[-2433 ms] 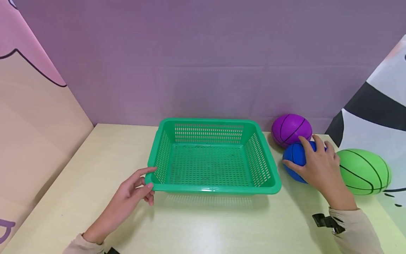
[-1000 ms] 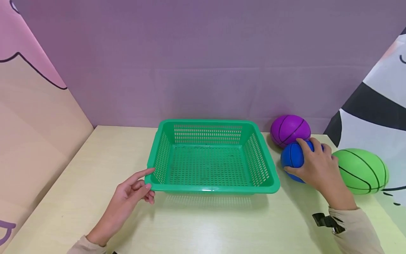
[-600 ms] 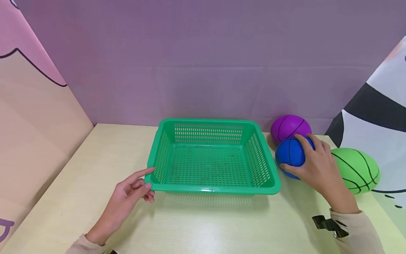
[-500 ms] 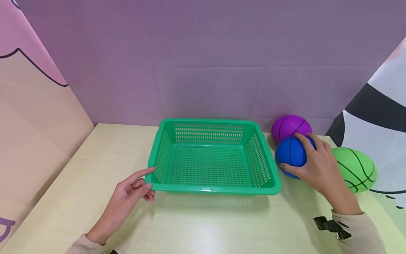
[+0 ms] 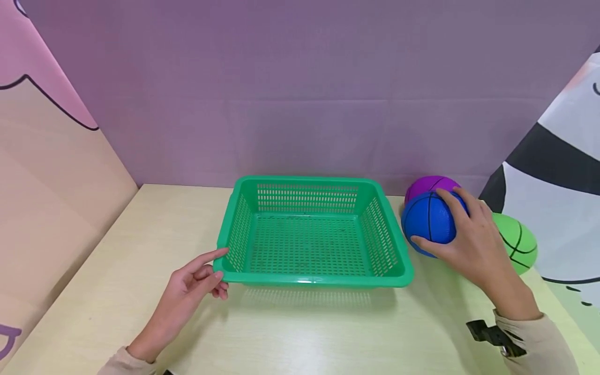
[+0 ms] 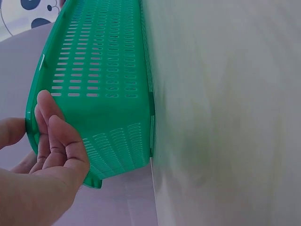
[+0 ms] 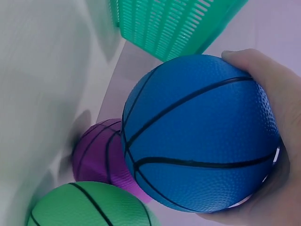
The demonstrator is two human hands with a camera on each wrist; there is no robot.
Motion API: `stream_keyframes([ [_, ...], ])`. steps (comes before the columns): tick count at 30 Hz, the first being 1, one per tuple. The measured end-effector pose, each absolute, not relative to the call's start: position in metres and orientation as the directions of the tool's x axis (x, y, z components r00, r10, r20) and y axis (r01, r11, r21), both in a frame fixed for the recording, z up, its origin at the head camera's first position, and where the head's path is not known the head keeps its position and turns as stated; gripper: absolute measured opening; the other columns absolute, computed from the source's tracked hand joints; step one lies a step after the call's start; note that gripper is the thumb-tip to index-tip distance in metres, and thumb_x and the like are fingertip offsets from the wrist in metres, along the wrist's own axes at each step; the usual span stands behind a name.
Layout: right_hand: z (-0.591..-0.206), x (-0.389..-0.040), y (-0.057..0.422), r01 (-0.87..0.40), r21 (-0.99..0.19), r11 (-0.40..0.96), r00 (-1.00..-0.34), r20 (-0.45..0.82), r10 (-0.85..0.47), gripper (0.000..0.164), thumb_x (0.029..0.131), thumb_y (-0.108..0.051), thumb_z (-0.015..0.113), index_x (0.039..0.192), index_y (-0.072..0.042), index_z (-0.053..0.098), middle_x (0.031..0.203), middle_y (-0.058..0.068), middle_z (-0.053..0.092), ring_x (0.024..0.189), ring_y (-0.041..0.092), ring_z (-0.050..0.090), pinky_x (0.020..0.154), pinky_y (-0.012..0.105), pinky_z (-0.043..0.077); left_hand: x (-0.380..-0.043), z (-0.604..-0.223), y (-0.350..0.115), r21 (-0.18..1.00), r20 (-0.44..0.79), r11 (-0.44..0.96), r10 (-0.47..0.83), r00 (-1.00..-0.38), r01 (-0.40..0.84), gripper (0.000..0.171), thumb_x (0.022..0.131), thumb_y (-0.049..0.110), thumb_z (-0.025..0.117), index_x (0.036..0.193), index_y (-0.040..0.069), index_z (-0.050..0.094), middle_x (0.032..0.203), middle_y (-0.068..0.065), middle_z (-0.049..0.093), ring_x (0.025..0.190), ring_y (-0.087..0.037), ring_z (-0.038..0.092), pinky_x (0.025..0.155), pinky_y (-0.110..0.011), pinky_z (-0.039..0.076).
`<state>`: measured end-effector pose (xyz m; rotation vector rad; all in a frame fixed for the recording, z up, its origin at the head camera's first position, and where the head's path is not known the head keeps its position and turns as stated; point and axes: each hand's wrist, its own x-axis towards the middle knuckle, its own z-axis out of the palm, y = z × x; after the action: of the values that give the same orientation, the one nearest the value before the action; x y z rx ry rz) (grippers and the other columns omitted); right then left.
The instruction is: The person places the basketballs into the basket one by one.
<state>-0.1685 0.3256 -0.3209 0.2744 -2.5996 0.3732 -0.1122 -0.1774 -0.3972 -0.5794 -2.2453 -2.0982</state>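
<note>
My right hand (image 5: 473,245) grips a blue toy basketball (image 5: 428,221) from above and the right, just beyond the basket's right side. In the right wrist view the blue basketball (image 7: 202,132) fills the curve between thumb and fingers, raised off the table. At the front left corner of a green plastic basket (image 5: 314,281), my left hand (image 5: 187,291) pinches the rim, thumb on one side and fingers on the other. The left wrist view shows those fingers (image 6: 61,141) against the perforated basket wall (image 6: 103,108). Nothing lies inside the basket.
A purple ball (image 5: 428,183) sits behind the blue one, partly hidden, near the back wall. To the right of my right hand lies a green ball (image 5: 520,242), half covered by it. Printed cloth panels (image 5: 300,94) enclose the pale wooden table (image 5: 300,333).
My right hand has lifted the blue basketball and shifted it slightly left. The green ball has rolled left toward the spot it left. My left hand stays on the basket rim.
</note>
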Motion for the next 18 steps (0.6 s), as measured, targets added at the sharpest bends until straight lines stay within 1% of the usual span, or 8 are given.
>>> stream_keyframes([
  [6,-0.318,-0.169,0.32,-0.284,-0.206,0.936,-0.834,0.535,-0.135,0.104,0.062,-0.042,0.091,0.15,-0.015,0.042,0.148,0.025,0.036,0.124,0.054,0.036,0.079,0.078,0.041,-0.113,-0.398,-0.176,0.956,0.279,0.019,0.253,-0.926,0.293,0.043,0.102,0.004,0.055,0.143,-0.002,0.048,0.082,-0.016,0.065,0.073,-0.028,0.069,0.072,-0.033,0.057],
  [11,-0.313,-0.169,0.317,-0.283,-0.193,0.94,-0.829,0.541,-0.139,0.104,0.063,-0.042,0.091,0.15,-0.014,0.042,0.149,0.024,0.036,0.127,0.053,0.036,0.079,0.078,0.041,-0.112,-0.398,-0.176,0.951,0.296,0.01,0.253,-0.921,0.308,0.043,0.101,0.002,0.055,0.143,-0.004,0.047,0.082,-0.015,0.064,0.073,-0.028,0.069,0.071,-0.032,0.057],
  [18,-0.298,-0.164,0.312,-0.292,-0.245,0.924,-0.831,0.543,-0.118,0.103,0.065,-0.037,0.091,0.151,-0.015,0.04,0.151,0.022,0.034,0.134,0.053,0.03,0.078,0.08,0.041,-0.112,-0.397,-0.176,0.954,0.287,0.01,0.25,-0.925,0.299,0.044,0.101,0.003,0.056,0.143,-0.005,0.047,0.082,-0.016,0.065,0.072,-0.028,0.069,0.071,-0.032,0.057],
])
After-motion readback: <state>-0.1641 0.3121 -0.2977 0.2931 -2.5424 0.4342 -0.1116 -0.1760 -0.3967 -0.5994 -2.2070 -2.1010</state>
